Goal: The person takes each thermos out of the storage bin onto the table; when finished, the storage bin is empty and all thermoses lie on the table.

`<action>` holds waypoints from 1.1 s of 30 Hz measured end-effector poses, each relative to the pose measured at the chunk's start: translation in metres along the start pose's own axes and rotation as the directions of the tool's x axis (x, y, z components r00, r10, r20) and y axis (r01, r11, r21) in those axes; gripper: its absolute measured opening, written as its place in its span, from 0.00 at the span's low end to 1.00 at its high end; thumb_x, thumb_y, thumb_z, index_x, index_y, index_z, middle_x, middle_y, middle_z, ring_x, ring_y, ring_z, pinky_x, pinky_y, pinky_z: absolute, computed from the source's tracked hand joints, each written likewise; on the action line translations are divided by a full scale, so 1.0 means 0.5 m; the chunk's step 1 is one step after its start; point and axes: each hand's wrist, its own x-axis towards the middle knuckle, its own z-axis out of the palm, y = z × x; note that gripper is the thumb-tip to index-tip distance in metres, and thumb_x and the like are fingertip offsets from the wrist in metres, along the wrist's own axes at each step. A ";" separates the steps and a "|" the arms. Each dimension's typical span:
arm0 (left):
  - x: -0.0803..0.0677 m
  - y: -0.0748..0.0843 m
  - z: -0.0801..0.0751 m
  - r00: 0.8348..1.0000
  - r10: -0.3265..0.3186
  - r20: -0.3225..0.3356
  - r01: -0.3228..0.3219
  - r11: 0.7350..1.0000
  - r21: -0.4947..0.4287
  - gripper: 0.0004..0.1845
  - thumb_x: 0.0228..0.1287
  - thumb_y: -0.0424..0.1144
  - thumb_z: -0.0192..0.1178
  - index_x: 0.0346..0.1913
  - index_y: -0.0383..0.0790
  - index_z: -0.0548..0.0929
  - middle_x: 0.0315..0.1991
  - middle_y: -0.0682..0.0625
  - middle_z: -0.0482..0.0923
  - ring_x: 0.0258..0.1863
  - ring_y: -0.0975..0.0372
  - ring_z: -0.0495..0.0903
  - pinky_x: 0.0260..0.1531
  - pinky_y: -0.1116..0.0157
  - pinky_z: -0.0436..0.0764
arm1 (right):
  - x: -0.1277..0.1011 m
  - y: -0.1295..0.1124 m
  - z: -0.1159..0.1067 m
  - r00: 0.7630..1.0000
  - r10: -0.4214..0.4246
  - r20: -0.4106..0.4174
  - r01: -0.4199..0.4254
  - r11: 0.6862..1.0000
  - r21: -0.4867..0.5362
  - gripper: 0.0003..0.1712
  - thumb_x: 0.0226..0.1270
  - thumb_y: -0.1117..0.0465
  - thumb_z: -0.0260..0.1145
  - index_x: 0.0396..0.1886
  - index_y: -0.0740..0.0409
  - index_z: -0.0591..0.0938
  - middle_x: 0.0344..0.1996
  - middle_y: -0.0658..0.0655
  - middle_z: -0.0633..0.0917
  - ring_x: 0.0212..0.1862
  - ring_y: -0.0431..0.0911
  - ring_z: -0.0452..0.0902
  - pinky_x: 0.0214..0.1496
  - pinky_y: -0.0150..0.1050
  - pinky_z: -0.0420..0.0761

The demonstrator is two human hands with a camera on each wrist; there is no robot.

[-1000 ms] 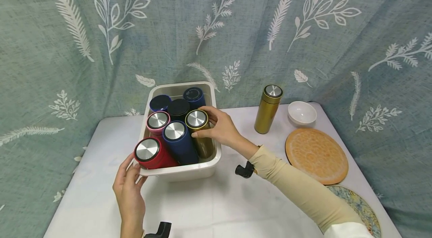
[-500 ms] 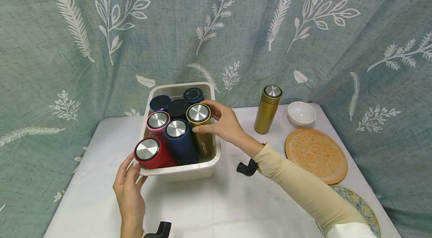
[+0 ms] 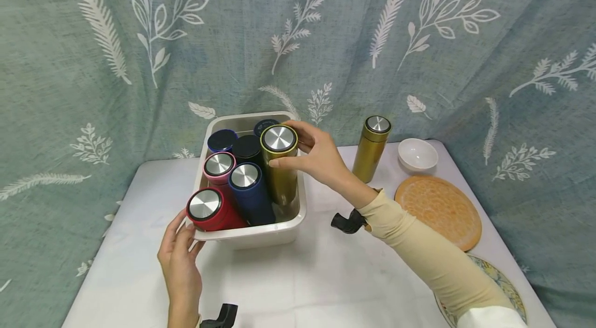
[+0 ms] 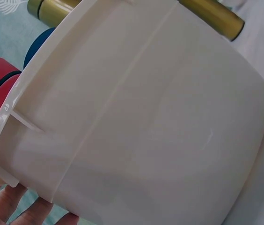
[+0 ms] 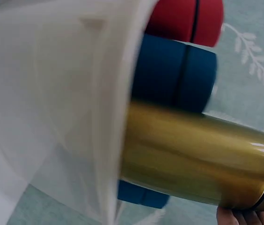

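My right hand [image 3: 318, 154] grips a gold thermos flask [image 3: 283, 178] near its silver-topped lid, thumb in front and fingers behind. The flask stands partly out of a white plastic bin [image 3: 261, 239], and in the right wrist view much of its gold body [image 5: 193, 154] shows above the rim. At the bin's front left corner my left hand [image 3: 180, 261] holds the rim between thumb and fingers. Packed inside the bin are a red flask [image 3: 219, 214], a navy flask [image 3: 253, 198], a pink flask [image 3: 219, 168] and several dark-lidded ones.
Another gold flask [image 3: 371, 152] stands upright right of the bin. Beyond it are a white bowl [image 3: 417, 155], a round tan mat [image 3: 440, 209] and a patterned round mat [image 3: 500, 281], partly behind the right sleeve. A leaf-print curtain [image 3: 242, 48] hangs behind the table.
My right hand has raised the gold flask upward within the bin, its lid now higher than the neighbouring lids. The navy flask has shifted slightly. My left hand keeps its hold on the rim.
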 end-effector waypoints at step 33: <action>0.001 -0.003 0.000 1.000 0.003 0.000 -0.003 1.000 0.000 0.19 0.74 0.33 0.53 0.64 0.40 0.79 0.41 0.58 0.88 0.40 0.70 0.87 0.37 0.74 0.83 | -0.005 -0.124 -0.094 0.955 -0.172 -0.243 0.184 0.982 0.028 0.41 0.46 0.68 0.82 0.63 0.52 0.79 0.58 0.56 0.85 0.59 0.45 0.82 0.65 0.38 0.79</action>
